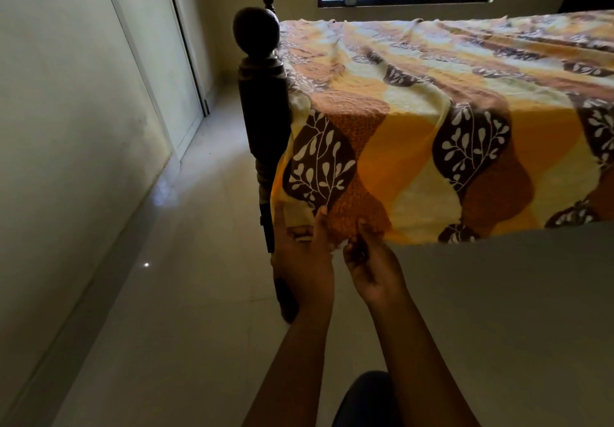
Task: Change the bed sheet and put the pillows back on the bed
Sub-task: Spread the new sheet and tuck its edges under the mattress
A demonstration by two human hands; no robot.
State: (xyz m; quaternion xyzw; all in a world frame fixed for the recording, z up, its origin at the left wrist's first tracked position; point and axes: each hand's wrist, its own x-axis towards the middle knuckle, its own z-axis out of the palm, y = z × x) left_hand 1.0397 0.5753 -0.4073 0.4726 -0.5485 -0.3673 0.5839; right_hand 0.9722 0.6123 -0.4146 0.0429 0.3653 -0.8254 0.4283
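**Bed sheet.** A yellow, orange and brown leaf-printed fabric bed sheet [432,94] is spread over the mattress across the right and upper right of the frame. It lies in creases, and its near edge hangs free at centre. No pillows are in view.
Likely risk: a hard tug at this corner would drag the far side askew or deepen the creases, since nothing visible anchors the cloth.

**Floor.** The pale glossy tiled floor [159,293] fills the lower left.
Likely risk: a dropped hem would trail onto it.

**Bedpost.** The dark turned wooden bedpost with a ball finial [264,101] stands at centre left, just beside the sheet's corner.
Likely risk: the corner could catch or bunch against the post while being tucked, leaving it loose.

**Left hand** [304,260]. Lower centre, partly closed. The thumb presses the sheet's face near the corner and the curled fingers hold the hem from beneath.

**Right hand** [372,268]. Just beside the left, narrowly closed, the fingertips pinching the hem's lower edge.
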